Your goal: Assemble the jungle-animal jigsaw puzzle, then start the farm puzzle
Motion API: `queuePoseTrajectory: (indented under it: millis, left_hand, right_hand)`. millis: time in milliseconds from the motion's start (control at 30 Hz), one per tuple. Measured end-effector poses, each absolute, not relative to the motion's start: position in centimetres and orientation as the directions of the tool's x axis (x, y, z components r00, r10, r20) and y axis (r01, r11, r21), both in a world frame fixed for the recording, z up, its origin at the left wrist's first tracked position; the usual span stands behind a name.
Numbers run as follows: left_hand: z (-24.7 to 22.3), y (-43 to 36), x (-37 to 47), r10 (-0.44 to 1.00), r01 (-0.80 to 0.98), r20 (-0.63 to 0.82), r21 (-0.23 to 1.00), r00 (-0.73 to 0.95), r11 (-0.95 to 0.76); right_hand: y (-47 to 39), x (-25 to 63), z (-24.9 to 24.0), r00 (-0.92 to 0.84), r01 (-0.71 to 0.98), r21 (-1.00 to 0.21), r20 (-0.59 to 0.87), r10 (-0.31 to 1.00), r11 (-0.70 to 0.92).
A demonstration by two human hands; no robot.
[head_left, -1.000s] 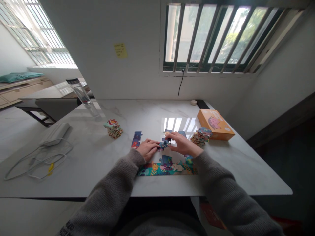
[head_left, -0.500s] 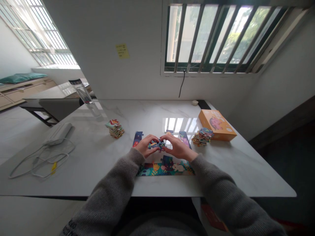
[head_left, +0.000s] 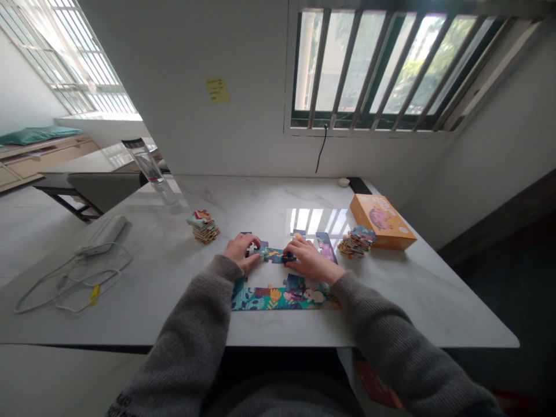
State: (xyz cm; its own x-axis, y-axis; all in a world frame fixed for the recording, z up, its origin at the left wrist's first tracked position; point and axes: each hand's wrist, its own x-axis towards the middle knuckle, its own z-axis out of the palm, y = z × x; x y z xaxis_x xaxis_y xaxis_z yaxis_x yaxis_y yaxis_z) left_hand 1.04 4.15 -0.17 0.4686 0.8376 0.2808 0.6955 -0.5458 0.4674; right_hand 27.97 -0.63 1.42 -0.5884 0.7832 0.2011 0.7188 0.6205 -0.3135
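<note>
A short row of joined jigsaw puzzle pieces [head_left: 273, 255], dark blue with an orange figure, lies between my two hands. My left hand [head_left: 241, 252] grips the left end of this row, its thumb and fingers curved around the pieces there and hiding some of them. At the other end, my right hand [head_left: 311, 260] pinches a dark piece with its fingertips. Nearer to me runs an assembled puzzle strip [head_left: 278, 297] with a white rabbit and leaves. Another joined section [head_left: 325, 248], purple and pink, lies beyond my right hand.
Stacks of puzzle pieces stand at left [head_left: 203, 226] and right [head_left: 357, 241]. An orange box [head_left: 382, 221] sits behind the right stack. On the left are a white device with a looped cable [head_left: 104, 236] and a clear bottle [head_left: 147, 164].
My left hand has moved left, away from my right hand, uncovering the joined row between them. The near strip's left end now shows further left. My right hand has shifted slightly left.
</note>
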Motion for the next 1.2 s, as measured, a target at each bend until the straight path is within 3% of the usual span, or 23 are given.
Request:
queuePoseTrajectory:
  millis: [200, 400, 600, 967, 1200]
  left_hand:
    - [0.6, 3.6, 0.7, 0.843, 0.723, 0.191, 0.442, 0.503, -0.531]
    - [0.9, 2.4, 3.1, 0.795, 0.678, 0.214, 0.425, 0.568, -0.599]
    - [0.5, 1.8, 4.1, 0.79, 0.723, 0.151, 0.33, 0.594, -0.607]
    - [-1.2, 2.4, 4.2, 0.719, 0.686, 0.19, 0.218, 0.668, -0.695]
    - [-0.9, 2.5, 4.2, 0.709, 0.673, 0.198, 0.224, 0.676, -0.705]
  right_hand:
    - [-0.7, 30.4, 1.9, -0.548, 0.791, -0.248, 0.119, 0.828, 0.559]
    - [-0.9, 31.5, 1.9, -0.516, 0.812, -0.269, 0.083, 0.853, 0.517]
    - [-1.1, 31.3, 2.1, -0.502, 0.826, -0.262, 0.057, 0.863, 0.498]
    - [-1.3, 31.2, 1.9, -0.501, 0.829, -0.252, 0.065, 0.863, 0.5]
    - [-1.3, 31.2, 1.8, -0.503, 0.827, -0.251, 0.07, 0.861, 0.503]
